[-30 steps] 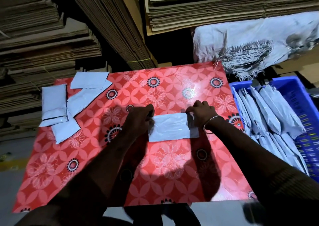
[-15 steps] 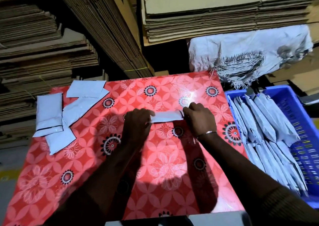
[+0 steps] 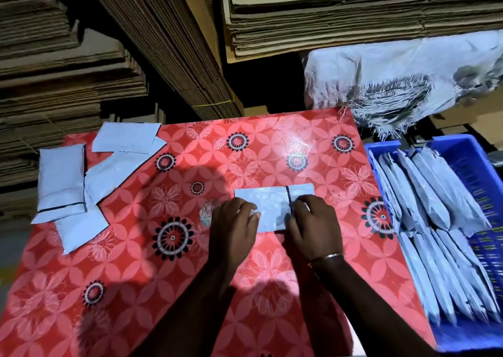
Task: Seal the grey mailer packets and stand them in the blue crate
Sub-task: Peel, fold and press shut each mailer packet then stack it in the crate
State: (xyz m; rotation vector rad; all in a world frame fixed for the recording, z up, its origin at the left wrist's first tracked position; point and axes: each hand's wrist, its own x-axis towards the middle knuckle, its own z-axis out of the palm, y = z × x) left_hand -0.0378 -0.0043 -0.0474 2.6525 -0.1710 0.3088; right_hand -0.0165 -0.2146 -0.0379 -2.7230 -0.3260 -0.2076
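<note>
A grey mailer packet (image 3: 268, 207) lies flat near the middle of the red flowered table (image 3: 168, 247), its flap folded over at the right end along a dark line. My left hand (image 3: 234, 226) presses on the packet's left part. My right hand (image 3: 313, 228) presses its fingers on the flap fold at the right. Several more grey packets (image 3: 89, 177) lie in a loose pile at the table's far left. The blue crate (image 3: 479, 163) stands beside the table's right edge, with several grey packets (image 3: 435, 220) standing on edge in it.
Stacks of flattened cardboard (image 3: 326, 16) rise behind the table and at the left. A frayed white woven sack (image 3: 394, 79) lies behind the crate. The table's front edge runs along the bottom of the view.
The packet was lifted off the table half a second ago; it now lies flat again with the flap folded over, both hands pressing on it. The view has tilted slightly.
</note>
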